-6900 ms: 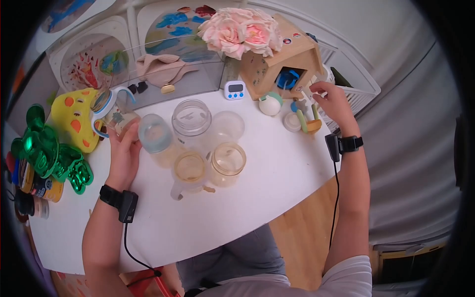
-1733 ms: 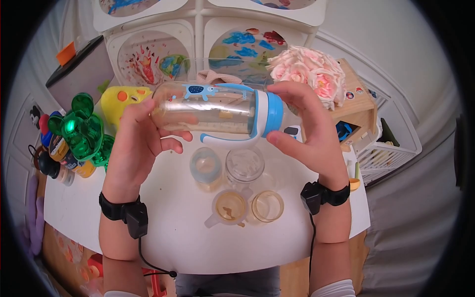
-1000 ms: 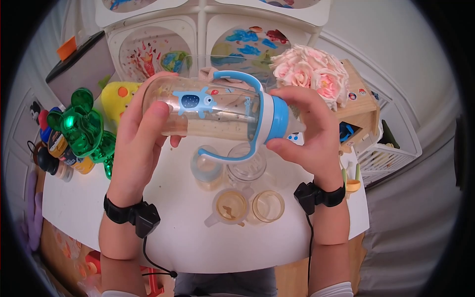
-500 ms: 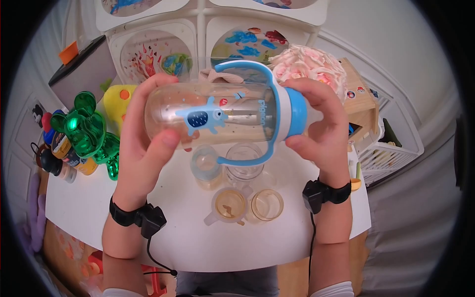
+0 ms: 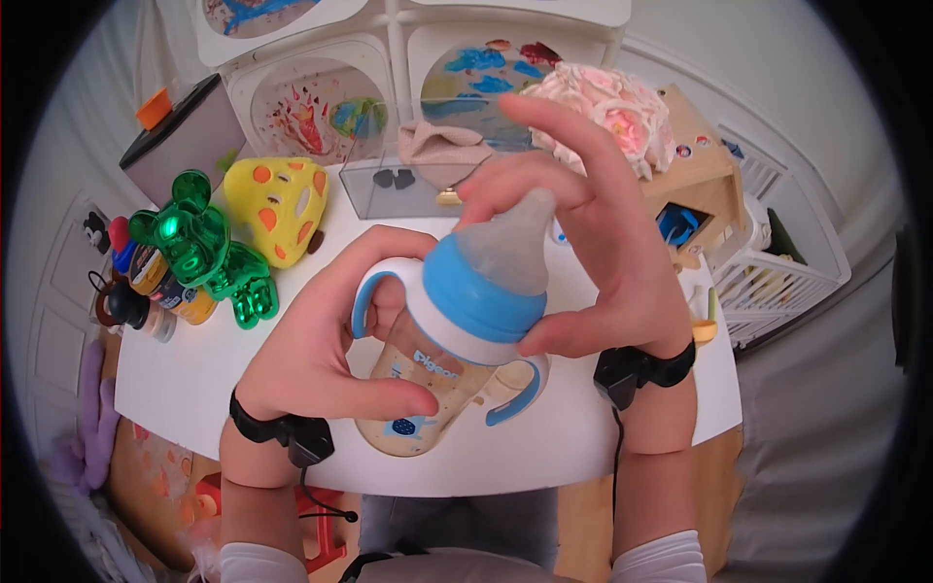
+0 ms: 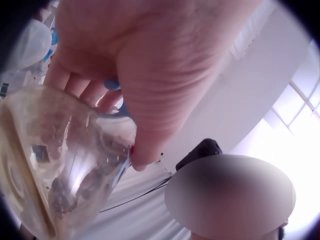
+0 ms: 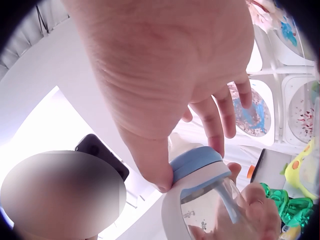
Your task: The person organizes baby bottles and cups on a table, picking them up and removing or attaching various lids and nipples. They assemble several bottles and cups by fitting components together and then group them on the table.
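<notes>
A clear baby bottle (image 5: 437, 364) with a blue collar (image 5: 481, 296), a pale teat (image 5: 515, 243) and two blue-and-white side handles is held over the table, tilted with its teat up and to the right. My left hand (image 5: 321, 350) grips the bottle's body, thumb across the front. At the collar, my right hand (image 5: 612, 243) pinches with thumb and fingers on opposite sides; its index finger points upward. From the right wrist, thumb and fingertips sit at both edges of the blue ring (image 7: 197, 162). The left wrist view shows the bottle's see-through base (image 6: 65, 160) close up.
On the white table (image 5: 185, 389) stand a shiny green bear figure (image 5: 199, 243), a yellow plush (image 5: 277, 209) and several paint jars (image 5: 170, 287) at left. Behind are a clear box (image 5: 374, 194), pink roses (image 5: 622, 121) and a wooden house (image 5: 709, 160).
The left hand took the bottle from the table's left. Held sideways between both hands moments ago, it is now lower and turned teat-up, with the right hand still at the collar.
</notes>
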`<state>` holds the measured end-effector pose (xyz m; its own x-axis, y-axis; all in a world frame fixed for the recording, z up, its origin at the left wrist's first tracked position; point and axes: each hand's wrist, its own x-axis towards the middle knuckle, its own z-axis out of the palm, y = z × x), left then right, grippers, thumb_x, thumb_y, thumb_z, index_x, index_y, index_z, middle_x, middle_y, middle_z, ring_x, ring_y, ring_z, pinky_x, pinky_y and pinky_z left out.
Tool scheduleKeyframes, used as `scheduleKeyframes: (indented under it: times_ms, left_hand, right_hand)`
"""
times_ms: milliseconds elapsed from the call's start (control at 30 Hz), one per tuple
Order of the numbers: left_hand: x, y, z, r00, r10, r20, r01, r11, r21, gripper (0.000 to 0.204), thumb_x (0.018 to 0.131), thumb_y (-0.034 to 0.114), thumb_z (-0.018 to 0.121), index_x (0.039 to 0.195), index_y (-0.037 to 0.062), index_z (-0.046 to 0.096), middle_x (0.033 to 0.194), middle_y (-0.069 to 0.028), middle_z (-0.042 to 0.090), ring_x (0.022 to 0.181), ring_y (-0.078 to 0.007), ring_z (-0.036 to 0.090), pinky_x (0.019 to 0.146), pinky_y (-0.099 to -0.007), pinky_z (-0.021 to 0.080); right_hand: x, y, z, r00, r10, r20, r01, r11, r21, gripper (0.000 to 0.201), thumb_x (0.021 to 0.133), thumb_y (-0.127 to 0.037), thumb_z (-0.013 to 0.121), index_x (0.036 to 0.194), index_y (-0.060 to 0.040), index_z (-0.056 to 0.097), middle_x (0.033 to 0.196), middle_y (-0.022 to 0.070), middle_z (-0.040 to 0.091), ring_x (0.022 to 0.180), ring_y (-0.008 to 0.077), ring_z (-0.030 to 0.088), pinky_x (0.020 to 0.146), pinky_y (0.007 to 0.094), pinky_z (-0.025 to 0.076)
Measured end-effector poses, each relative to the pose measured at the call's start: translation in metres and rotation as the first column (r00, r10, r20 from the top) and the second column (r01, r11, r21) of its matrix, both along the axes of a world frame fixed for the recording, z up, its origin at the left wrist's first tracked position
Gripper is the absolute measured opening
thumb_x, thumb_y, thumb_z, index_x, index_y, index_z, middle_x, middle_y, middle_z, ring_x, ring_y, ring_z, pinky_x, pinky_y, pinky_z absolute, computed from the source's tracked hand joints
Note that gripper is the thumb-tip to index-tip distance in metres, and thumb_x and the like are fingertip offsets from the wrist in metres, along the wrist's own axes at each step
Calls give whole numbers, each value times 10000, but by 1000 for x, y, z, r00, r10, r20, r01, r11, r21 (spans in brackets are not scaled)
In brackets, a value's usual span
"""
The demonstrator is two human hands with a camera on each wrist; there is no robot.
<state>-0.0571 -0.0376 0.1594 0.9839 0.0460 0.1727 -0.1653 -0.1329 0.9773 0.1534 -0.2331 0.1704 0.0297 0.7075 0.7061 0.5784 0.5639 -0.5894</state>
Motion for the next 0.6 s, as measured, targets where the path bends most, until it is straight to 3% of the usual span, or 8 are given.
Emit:
scheduleKeyframes:
  times_ms: [100, 167, 233, 267, 300, 400, 500, 600]
  left_hand:
    - [-22, -12, 7, 977, 206, 63, -205, 979, -20, 968, 631, 205, 1007, 1460, 46, 535, 1254, -43, 650, 1242, -151, 609, 1093, -313, 449]
    - [-53, 3, -13, 861, 440, 254, -437, 897, -73, 1070, 651, 320, 1004, 1523, -8, 479, 1358, -142, 656, 1286, -270, 648, 1107, -377, 496]
    - [-89, 21, -10, 841, 497, 214, -506, 862, -17, 1074, 759, 457, 960, 1558, -36, 439, 1426, -208, 628, 1397, -346, 587, 1206, -492, 434]
    - [-101, 27, -16, 839, 504, 204, -514, 858, -5, 1074, 759, 457, 960, 1558, -36, 439, 1426, -208, 628, 1397, -346, 587, 1206, -492, 434]
    - [-111, 34, -29, 796, 565, 218, -576, 817, -14, 1022, 787, 449, 940, 1549, -29, 454, 1428, -209, 632, 1377, -338, 602, 1194, -483, 447]
    - [-121, 39, -68, 778, 627, 45, -627, 779, -19, 835, 806, 270, 925, 1489, -3, 529, 1433, -169, 657, 1325, -267, 628, 1172, -433, 457]
    - [-106, 22, -102, 802, 591, -93, -593, 805, 5, 776, 789, 103, 917, 1465, -1, 551, 1414, -126, 661, 1306, -224, 632, 1154, -406, 470]
    - [-89, 11, -107, 818, 567, -99, -570, 822, -6, 760, 785, 10, 913, 1456, 3, 558, 1352, -78, 668, 1275, -182, 639, 1127, -385, 493]
  right_hand:
    - [2, -4, 5, 986, -120, 119, 115, 992, 47, 1407, 608, -462, 1044, 1657, 26, 245, 1257, 185, 705, 1257, 298, 659, 1181, 488, 406]
    - [5, -5, 2, 994, -91, 62, 88, 995, 56, 1356, 677, -542, 991, 1653, 31, 244, 1276, 193, 701, 1264, 296, 659, 1180, 483, 411]
    - [3, -5, 5, 961, -81, -265, 90, 996, 23, 1209, 775, -436, 969, 1640, 39, 270, 1269, 194, 702, 1276, 298, 655, 1182, 471, 412]
    - [8, -8, 8, 977, -79, -198, 81, 997, 4, 986, 860, -296, 905, 1614, 26, 355, 1255, 168, 710, 1250, 275, 656, 1178, 451, 412]
    - [12, -11, 7, 975, -69, -212, 73, 997, 10, 986, 860, -296, 905, 1614, 26, 355, 1255, 168, 710, 1250, 275, 656, 1178, 451, 412]
    - [17, -15, 4, 935, -265, 236, 306, 939, -156, 787, 879, -134, 834, 1578, -62, 480, 1232, 114, 724, 1196, 234, 637, 1138, 391, 434]
    - [9, -12, 1, 903, -259, 344, 369, 876, -310, 823, 862, -139, 856, 1588, -87, 471, 1225, 117, 713, 1205, 250, 638, 1106, 377, 461]
    - [10, -3, -14, 877, -268, 399, 391, 881, -267, 889, 830, -155, 893, 1600, -92, 453, 1253, 127, 689, 1216, 276, 637, 1088, 384, 477]
